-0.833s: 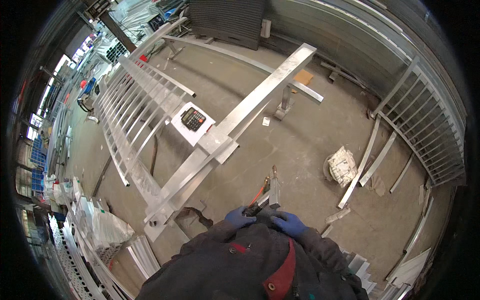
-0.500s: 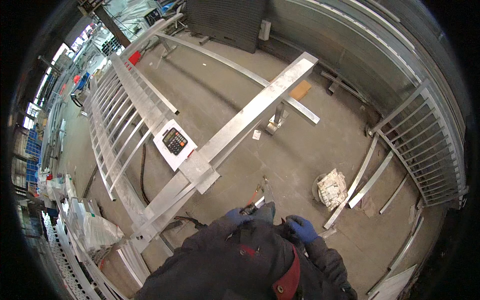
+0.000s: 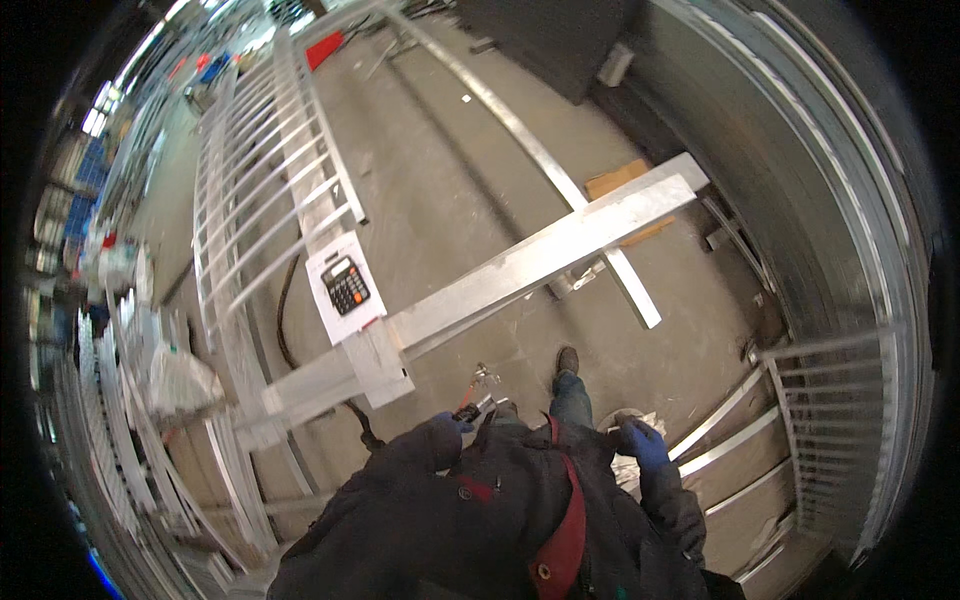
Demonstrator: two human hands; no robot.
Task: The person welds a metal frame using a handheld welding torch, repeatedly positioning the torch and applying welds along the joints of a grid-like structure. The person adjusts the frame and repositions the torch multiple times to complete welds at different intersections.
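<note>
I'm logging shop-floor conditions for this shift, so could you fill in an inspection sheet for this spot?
Surface: grey concrete floor, dusty and scuffed.
Job's things: long silver metal beam lying across a white barred metal railing panel; small red-handled tool at the left hand.
Clutter: black calculator on a white paper sheet; loose metal strip; brown cardboard piece.
Grippers: left hand in a blue glove, on the tool; right hand in a blue glove, away from the body, grip unclear.
Cables: dark hose running under the railing.
Surroundings: corrugated metal wall; more railing sections on the right.
</note>
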